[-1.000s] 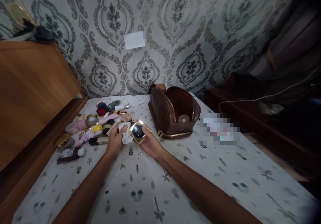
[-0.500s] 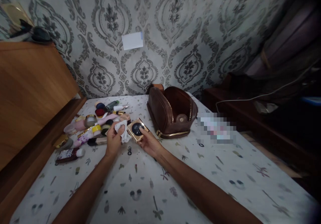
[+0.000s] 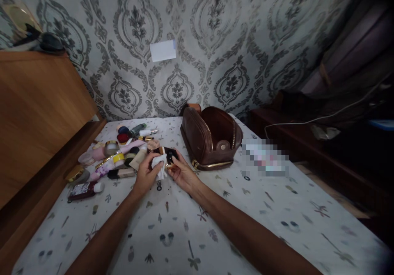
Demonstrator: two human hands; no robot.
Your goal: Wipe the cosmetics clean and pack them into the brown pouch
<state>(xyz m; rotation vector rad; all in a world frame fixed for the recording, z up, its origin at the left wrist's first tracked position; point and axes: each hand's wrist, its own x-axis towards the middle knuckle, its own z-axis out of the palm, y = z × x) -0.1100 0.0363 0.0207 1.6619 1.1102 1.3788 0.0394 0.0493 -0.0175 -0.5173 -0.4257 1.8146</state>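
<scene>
Brown leather pouch stood unzipped on the bed, contents hidden in shadow. Left hand pinched a white cloth against a gold compact, largely covered, gripped by right hand.

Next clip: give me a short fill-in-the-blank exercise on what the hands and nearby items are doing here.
1. The left hand presses a white ____ against the compact.
2. The right hand holds the ____ from its right side.
3. The brown bag lies ____ behind the hands.
4. The cosmetics pile lies to the ____ of the hands.

Missing words: cloth; compact; open; left
</scene>
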